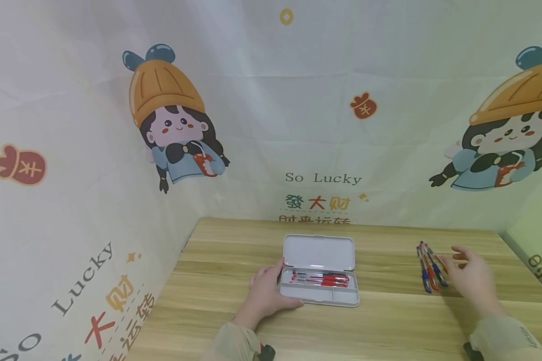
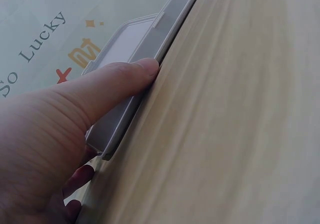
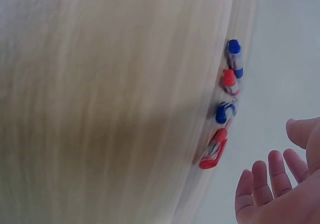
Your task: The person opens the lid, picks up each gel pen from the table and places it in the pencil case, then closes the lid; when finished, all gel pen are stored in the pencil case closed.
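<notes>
An open grey pencil case (image 1: pixel 346 297) lies on the table with its lid (image 1: pixel 318 251) tipped back. Several pens with red parts (image 1: pixel 329 281) lie in its long compartment. My left hand (image 1: pixel 265 293) grips the left end of the case. In the left wrist view its thumb (image 2: pixel 120 81) lies along the front wall, while the other fingers are partly hidden. On the right, several blue and red pens (image 1: pixel 429 268) lie in a loose bundle. Just right of them is my right hand (image 1: pixel 471 276), its fingers loosely bent and holding nothing; the right wrist view shows a gap to the pens (image 3: pixel 214 149).
The wooden table (image 1: pixel 379 326) ends at a printed cloth backdrop (image 1: pixel 253 125) behind and on both sides. Bare wood separates the case from the loose pens.
</notes>
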A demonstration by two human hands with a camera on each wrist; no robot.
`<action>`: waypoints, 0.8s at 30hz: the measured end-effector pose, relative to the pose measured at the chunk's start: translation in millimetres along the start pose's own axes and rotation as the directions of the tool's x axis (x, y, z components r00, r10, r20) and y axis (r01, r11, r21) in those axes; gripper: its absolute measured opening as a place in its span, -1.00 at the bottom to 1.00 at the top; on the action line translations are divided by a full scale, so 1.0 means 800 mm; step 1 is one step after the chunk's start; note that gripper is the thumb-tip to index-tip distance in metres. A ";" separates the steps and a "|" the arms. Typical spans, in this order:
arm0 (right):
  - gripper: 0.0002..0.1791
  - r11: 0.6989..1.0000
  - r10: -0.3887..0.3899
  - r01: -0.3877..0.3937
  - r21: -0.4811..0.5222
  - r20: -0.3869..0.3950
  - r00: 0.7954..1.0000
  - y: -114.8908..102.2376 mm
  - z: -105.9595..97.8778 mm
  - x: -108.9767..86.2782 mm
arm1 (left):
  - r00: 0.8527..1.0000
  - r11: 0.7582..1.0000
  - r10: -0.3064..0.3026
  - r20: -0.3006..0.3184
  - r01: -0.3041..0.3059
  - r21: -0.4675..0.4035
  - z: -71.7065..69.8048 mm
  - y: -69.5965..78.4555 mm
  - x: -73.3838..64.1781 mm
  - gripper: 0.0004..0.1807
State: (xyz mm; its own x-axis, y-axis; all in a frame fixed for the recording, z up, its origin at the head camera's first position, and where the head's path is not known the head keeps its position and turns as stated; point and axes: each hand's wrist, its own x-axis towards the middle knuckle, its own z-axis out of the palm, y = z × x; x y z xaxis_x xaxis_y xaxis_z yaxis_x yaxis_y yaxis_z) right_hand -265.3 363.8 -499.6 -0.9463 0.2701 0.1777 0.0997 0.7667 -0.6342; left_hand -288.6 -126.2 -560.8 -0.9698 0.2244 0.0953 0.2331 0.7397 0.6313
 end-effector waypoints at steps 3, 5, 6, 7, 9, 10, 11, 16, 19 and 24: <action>-0.36 1.000 0.002 -0.002 -0.016 -0.006 1.000 0.006 -0.001 0.001 | 1.000 1.000 -0.001 0.000 0.001 -0.006 0.000 -0.001 0.001 0.48; -0.38 1.000 -0.005 0.004 -0.030 -0.016 1.000 0.010 0.000 0.002 | 1.000 1.000 -0.001 0.001 0.001 -0.008 0.000 -0.001 0.001 0.48; -0.38 0.999 -0.009 0.008 -0.037 -0.021 1.000 0.013 0.000 0.002 | 1.000 1.000 -0.002 0.003 0.002 -0.008 0.001 -0.001 0.001 0.48; -0.38 0.999 -0.005 0.004 -0.038 -0.020 1.000 0.014 0.000 0.003 | 1.000 1.000 0.000 0.002 0.000 -0.009 0.001 -0.001 0.001 0.48; -0.37 0.999 0.003 -0.003 -0.042 -0.019 1.000 0.017 0.001 0.003 | 1.000 1.000 0.002 0.003 -0.002 -0.007 0.001 -0.002 0.000 0.48; -0.37 0.999 0.004 -0.005 -0.045 -0.016 1.000 0.019 0.001 0.003 | 1.000 1.000 0.004 0.001 -0.004 -0.007 0.001 -0.002 0.000 0.48; -0.36 0.999 0.007 -0.007 -0.046 -0.011 1.000 0.020 0.000 0.002 | 1.000 1.000 0.004 0.002 -0.004 -0.007 0.000 -0.001 0.000 0.48; -0.36 0.998 0.014 -0.012 -0.066 0.027 1.000 0.025 0.000 -0.001 | 1.000 1.000 0.010 -0.003 -0.010 -0.007 0.000 0.000 -0.001 0.49; -0.36 0.997 0.018 -0.015 -0.075 0.041 0.999 0.027 0.000 -0.002 | 1.000 1.000 0.009 -0.001 -0.009 -0.007 0.000 0.000 -0.001 0.49; -0.33 0.995 0.044 -0.037 -0.097 0.072 0.996 0.029 -0.001 -0.002 | 1.000 1.000 0.002 0.003 -0.002 -0.016 0.000 0.001 -0.001 0.48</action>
State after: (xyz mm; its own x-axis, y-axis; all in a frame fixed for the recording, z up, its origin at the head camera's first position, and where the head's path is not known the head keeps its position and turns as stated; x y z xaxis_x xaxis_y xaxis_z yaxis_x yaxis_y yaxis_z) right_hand -261.2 381.4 -513.6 -0.9607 0.2606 0.0952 0.1636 0.8091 -0.5644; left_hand -287.9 -126.0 -560.6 -0.9692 0.2276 0.0945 0.2339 0.7292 0.6431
